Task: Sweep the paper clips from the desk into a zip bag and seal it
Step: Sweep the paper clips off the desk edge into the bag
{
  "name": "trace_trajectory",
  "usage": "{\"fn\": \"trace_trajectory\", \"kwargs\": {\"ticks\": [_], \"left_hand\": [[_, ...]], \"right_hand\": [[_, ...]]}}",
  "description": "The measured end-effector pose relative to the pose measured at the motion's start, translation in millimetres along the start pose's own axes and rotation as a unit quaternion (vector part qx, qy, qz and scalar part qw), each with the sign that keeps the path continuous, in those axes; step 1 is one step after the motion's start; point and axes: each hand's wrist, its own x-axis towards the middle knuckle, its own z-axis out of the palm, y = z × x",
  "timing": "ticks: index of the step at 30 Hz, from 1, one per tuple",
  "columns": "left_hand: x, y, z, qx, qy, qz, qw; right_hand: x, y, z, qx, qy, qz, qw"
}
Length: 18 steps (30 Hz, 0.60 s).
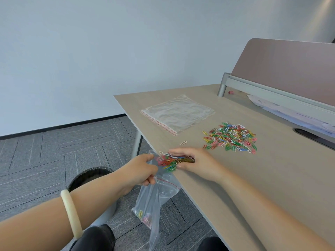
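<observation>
A clear zip bag (154, 200) hangs below the desk's left edge (183, 187), with a few coloured clips in its bottom. My left hand (143, 169) pinches the bag's mouth open at the desk edge. My right hand (195, 162) lies on the desk with its fingers cupped against a bunch of coloured paper clips (171, 161) at the edge, over the bag's mouth. A bigger pile of paper clips (232, 137) lies further in on the desk. One white clip (183, 142) lies alone between the pile and the edge.
A stack of spare zip bags (177, 114) lies at the desk's far left. A grey-railed divider panel (282, 69) and papers (282, 109) run along the right side, with a cable slot (311, 135). A black-lined bin (90, 178) stands on the carpet below my left arm.
</observation>
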Motion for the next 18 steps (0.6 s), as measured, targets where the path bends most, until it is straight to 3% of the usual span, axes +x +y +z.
{"fn": "trace_trajectory", "kwargs": {"ticks": [7, 14, 18], "left_hand": [[1.4, 1.8, -2.7, -0.003, 0.002, 0.005, 1.0], [2.5, -2.3, -3.0, 0.003, 0.005, 0.002, 1.0], [3.3, -2.0, -2.8, 0.003, 0.006, 0.002, 1.0]], "right_hand": [[3.6, -14.9, 4.6, 0.031, 0.014, -0.013, 0.999], [-10.6, 19.7, -30.8, -0.096, 0.008, 0.092, 0.991], [8.3, 18.8, -14.2, -0.205, 0.009, 0.057, 0.977]]}}
